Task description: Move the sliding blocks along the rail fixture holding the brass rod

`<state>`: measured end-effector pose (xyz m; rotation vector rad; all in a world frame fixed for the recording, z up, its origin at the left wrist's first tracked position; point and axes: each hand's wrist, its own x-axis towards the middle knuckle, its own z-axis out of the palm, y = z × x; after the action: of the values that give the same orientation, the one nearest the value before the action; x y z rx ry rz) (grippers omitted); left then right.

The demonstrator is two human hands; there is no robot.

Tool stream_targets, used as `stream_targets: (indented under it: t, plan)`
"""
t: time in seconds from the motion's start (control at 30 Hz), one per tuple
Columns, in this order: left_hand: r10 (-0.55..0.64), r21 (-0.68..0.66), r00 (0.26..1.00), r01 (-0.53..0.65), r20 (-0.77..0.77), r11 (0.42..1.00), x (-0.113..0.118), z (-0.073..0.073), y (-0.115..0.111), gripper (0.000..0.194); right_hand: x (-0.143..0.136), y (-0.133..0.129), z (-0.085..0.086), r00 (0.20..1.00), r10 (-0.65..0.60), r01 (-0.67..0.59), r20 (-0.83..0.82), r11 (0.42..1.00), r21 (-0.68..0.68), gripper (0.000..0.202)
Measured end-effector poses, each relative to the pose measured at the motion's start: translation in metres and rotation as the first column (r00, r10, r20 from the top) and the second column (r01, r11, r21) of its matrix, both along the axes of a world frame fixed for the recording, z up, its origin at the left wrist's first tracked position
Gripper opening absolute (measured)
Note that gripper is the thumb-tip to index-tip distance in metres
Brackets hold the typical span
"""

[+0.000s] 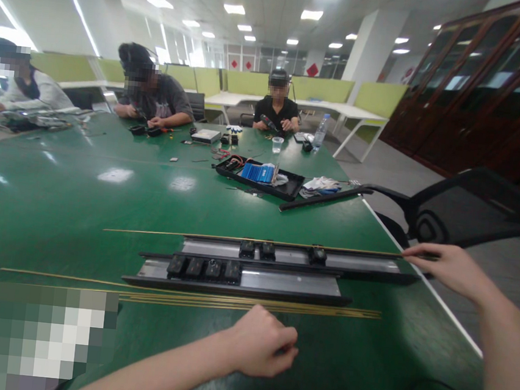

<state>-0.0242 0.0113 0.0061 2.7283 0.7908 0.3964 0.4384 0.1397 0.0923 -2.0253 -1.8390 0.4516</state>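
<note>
My right hand (448, 268) pinches the right end of a thin brass-coloured rod (146, 232) beyond the table's right edge. The rod stretches left along the back edge of the far metal channel (291, 256). Several black blocks (267, 251) sit apart in that channel. In front of it lies a second channel (291, 282), with black blocks (195, 267) grouped at its left. My left hand (262, 342) is closed, fingers curled, with nothing visible in it. It is just in front of a bundle of similar thin rods (322, 312) on the table.
On the green table (149, 203), a black tray (288, 188) holds a blue finned part (258, 173). Gloves (320, 187) and a black bar (319, 199) lie to its right. An office chair (474, 206) stands at right. Several people sit further back, one holding a power tool (268, 123).
</note>
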Motion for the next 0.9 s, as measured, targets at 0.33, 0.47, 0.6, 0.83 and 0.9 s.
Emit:
stream_targets:
  t: [0.33, 0.47, 0.6, 0.83, 0.9]
  plan:
    - [0.005, -0.004, 1.000, -0.005, -0.015, 1.000, 0.001, 0.002, -0.001, 0.020, 0.014, 0.002, -0.006, 1.000, -0.005, 0.005, 0.020, 1.000, 0.021, 0.046]
    - [0.003, -0.002, 1.000, -0.003, -0.014, 1.000, 0.001, 0.004, -0.001, 0.019, 0.016, 0.003, -0.008, 1.000, -0.008, 0.007, 0.028, 1.000, 0.021, 0.048]
    - [0.006, 0.000, 1.000, -0.006, -0.017, 1.000, 0.001, 0.004, -0.001, 0.018, 0.017, 0.003, -0.008, 0.999, -0.020, 0.020, 0.029, 1.000, 0.008, 0.049]
    - [0.000, 0.000, 0.999, 0.000, -0.032, 1.000, 0.001, 0.004, -0.001, 0.019, 0.022, 0.002, -0.009, 0.998, -0.034, 0.031, 0.053, 0.999, 0.041, 0.047]
    - [-0.001, -0.001, 0.999, 0.001, -0.040, 1.000, 0.001, 0.005, -0.001, 0.019, 0.023, 0.003, -0.010, 0.997, -0.028, 0.024, 0.066, 0.998, 0.053, 0.047]
